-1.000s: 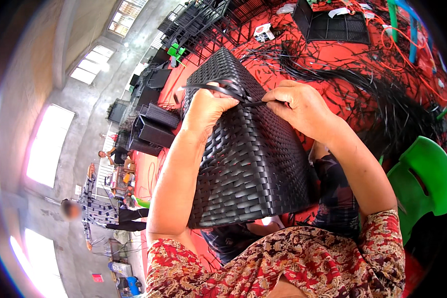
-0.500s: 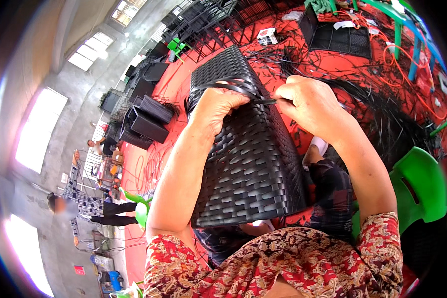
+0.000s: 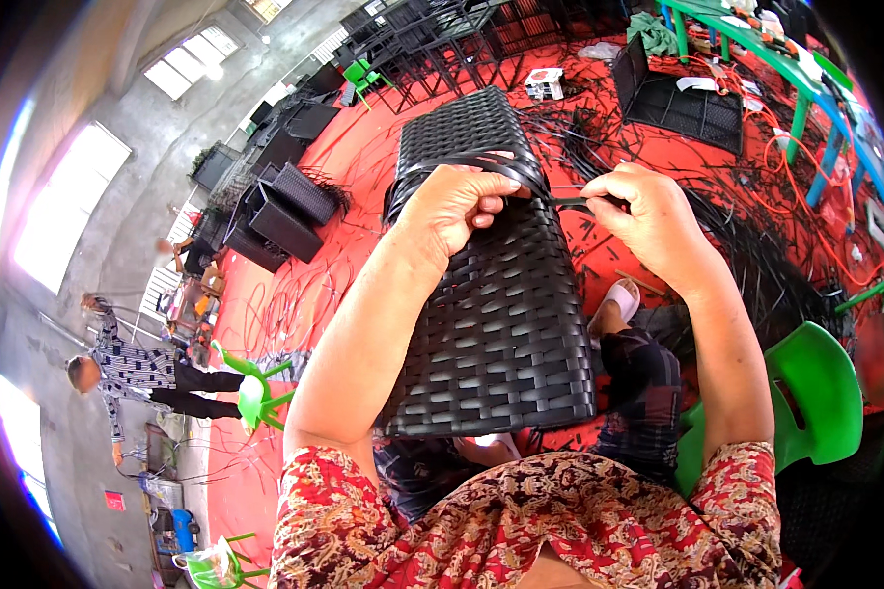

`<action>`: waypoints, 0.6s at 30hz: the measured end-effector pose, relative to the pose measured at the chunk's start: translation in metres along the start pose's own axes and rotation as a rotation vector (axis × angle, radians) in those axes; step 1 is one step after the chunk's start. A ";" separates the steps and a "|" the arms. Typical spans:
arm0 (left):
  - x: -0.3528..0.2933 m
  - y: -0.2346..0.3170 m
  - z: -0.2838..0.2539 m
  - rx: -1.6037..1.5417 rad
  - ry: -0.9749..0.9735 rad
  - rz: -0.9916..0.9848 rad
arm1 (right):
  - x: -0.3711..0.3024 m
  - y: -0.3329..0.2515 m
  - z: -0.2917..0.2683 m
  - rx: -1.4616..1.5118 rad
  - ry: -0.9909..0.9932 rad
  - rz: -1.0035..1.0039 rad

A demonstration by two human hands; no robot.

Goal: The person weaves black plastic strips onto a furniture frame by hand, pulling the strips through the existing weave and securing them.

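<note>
Left hand [image 3: 465, 208], fingers curled, what it grips unclear to me from this distance, touching the black woven wicker box [image 3: 496, 334] between the forearms, flat black strip [image 3: 570, 202] stretched rightward, right hand [image 3: 646, 211] pinching it.

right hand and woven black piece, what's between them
A thin black strip spans the gap from the right hand to the woven black piece, seen in the head view.

Green chairs [image 3: 827, 378], red floor covering [image 3: 246, 491]
</note>
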State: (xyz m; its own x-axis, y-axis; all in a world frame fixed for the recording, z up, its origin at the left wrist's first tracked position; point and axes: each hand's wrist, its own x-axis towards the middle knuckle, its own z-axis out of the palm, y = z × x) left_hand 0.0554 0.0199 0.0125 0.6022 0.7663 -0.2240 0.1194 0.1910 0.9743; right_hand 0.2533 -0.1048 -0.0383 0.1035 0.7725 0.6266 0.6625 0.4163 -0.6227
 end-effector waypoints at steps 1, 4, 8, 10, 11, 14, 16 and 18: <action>0.000 0.000 -0.001 -0.012 -0.004 0.000 | 0.000 -0.001 -0.001 0.047 -0.008 0.034; -0.001 0.001 -0.001 -0.074 -0.041 -0.014 | -0.001 0.003 0.000 0.039 -0.009 0.010; -0.006 0.003 0.003 -0.058 -0.078 0.025 | -0.004 0.006 -0.001 0.113 0.009 0.060; -0.009 0.008 0.011 0.006 -0.056 0.046 | -0.004 0.014 0.004 0.150 0.021 0.026; -0.011 0.009 0.013 0.041 -0.044 0.043 | -0.004 0.015 0.004 0.116 0.021 0.021; -0.007 0.005 0.017 0.103 0.019 0.075 | -0.004 0.018 0.008 0.069 0.029 0.001; -0.003 0.000 0.021 0.092 0.059 0.125 | -0.003 0.021 0.016 0.115 0.041 -0.021; -0.007 -0.003 0.019 0.076 0.060 0.150 | 0.001 0.015 0.024 0.168 0.011 0.004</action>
State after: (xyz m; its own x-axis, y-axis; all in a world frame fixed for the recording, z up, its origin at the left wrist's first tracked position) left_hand 0.0656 0.0021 0.0121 0.5699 0.8183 -0.0747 0.0925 0.0264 0.9954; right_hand 0.2456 -0.0861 -0.0583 0.1148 0.7696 0.6281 0.5287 0.4880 -0.6945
